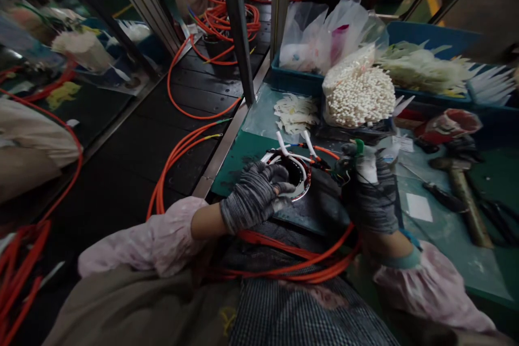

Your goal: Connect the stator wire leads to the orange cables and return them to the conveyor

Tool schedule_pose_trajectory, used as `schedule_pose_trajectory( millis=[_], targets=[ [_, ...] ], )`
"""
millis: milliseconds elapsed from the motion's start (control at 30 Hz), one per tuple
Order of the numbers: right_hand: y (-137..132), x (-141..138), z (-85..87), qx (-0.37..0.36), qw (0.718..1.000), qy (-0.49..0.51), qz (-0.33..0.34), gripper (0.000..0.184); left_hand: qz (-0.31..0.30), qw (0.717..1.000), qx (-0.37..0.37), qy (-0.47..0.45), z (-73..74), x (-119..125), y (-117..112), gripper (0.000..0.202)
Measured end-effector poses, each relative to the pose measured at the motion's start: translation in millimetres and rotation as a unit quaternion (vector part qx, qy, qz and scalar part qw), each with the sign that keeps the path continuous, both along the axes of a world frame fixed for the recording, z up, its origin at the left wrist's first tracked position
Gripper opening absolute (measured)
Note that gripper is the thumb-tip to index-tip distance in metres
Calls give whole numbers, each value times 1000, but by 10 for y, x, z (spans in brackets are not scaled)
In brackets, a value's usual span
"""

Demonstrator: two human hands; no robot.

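At the near edge of the desk (pixel 454 259), what appears to be a ring-shaped wound stator (pixel 300 179) lies flat on a dark green mat (pixel 235 173), directly in front of the person. Its rim shows white and copper-red around a dark hollow centre. The left hand (pixel 255 197), in a grey knit glove, rests over the ring's near side with its fingers spread and slightly curved, not visibly pinching anything. The right hand (pixel 371 192), gloved the same way, is raised at the ring's right side, its fingertips (pixel 349 155) pressed together on a cluster of thin coloured wire ends (pixel 338 170). A scrap of green shows there, too small to identify.

Two white sleeved leads (pixel 292 146) stand up from the ring's far side, and an orange cable (pixel 284 238) loops across the person's lap. By the look of things, the leads are already sleeved, while the thin wire ends remain loose and uncovered.

Toward the far edge of the desk sit a heap of flat cream strips (pixel 295 113), a full clear bag of small white pieces (pixel 359 94), and a blue crate (pixel 430 38) holding plastic bags and bundled white strips. Along the right edge lie a wooden-handled mallet (pixel 460 194), a screwdriver (pixel 444 197), and pliers (pixel 492 216). Pale pink sleeve covers (pixel 430 292) protect both forearms.
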State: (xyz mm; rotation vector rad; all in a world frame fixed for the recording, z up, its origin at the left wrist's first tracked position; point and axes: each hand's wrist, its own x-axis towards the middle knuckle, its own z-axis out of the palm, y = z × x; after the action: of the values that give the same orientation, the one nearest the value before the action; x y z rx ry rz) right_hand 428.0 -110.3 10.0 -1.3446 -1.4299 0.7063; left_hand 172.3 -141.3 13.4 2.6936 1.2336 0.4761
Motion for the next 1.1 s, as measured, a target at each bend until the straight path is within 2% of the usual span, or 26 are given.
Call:
schedule_pose_trajectory(
  millis=[100, 200, 267, 333, 400, 433, 500, 600, 633, 667, 733, 800, 900, 967, 1033, 1100],
  targets=[
    [-93, -152, 68, 23, 999, 3, 28, 33, 2, 998, 51, 25, -58, -9, -84, 41],
    [-147, -328, 82, 89, 985, -80, 127, 31, 6, 989, 129, 67, -133, 5, -185, 31],
    [-147, -424, 55, 139, 951, -214, 175, 35, -20, 980, 191, 55, -175, -21, -227, 29],
    [-132, -492, 28, 165, 893, -368, 201, 36, -64, 975, 213, 19, -193, -110, -237, 27],
    [-116, -532, 21, 180, 833, -475, 220, 35, -118, 977, 175, -35, -187, -256, -214, 28],
    [-108, -543, 26, 189, 811, -503, 230, 33, -119, 981, 133, -78, -178, -336, -191, 28],
    [-93, -554, 48, 197, 789, -525, 252, 32, -44, 984, 38, -170, -158, -476, -115, 28],
    [-56, -558, 83, 178, 779, -529, 287, 33, 150, 951, -78, -258, -149, -531, 90, 44],
    [-39, -558, 89, 170, 778, -527, 298, 34, 171, 940, -121, -268, -152, -498, 176, 53],
    [-23, -558, 93, 166, 778, -524, 305, 35, 161, 932, -176, -273, -156, -445, 262, 60],
    [-2, -555, 88, 172, 781, -516, 308, 36, 100, 911, -288, -277, -156, -308, 400, 61],
    [-22, -547, 66, 195, 788, -505, 292, 34, 55, 903, -324, -278, -142, -190, 452, 53],
    [-174, -529, -5, 229, 800, -492, 255, 29, 61, 917, -279, -279, -130, -146, 361, 51],
    [-354, -519, -79, 234, 812, -482, 231, 25, 40, 923, -267, -274, -163, -184, 237, 55],
    [-557, -507, -162, 237, 828, -464, 206, 21, 4, 928, -255, -272, -236, -224, 106, 63],
    [-734, -490, -234, 243, 844, -443, 181, 21, -25, 937, -227, -265, -327, -240, -3, 79]
  ],
)
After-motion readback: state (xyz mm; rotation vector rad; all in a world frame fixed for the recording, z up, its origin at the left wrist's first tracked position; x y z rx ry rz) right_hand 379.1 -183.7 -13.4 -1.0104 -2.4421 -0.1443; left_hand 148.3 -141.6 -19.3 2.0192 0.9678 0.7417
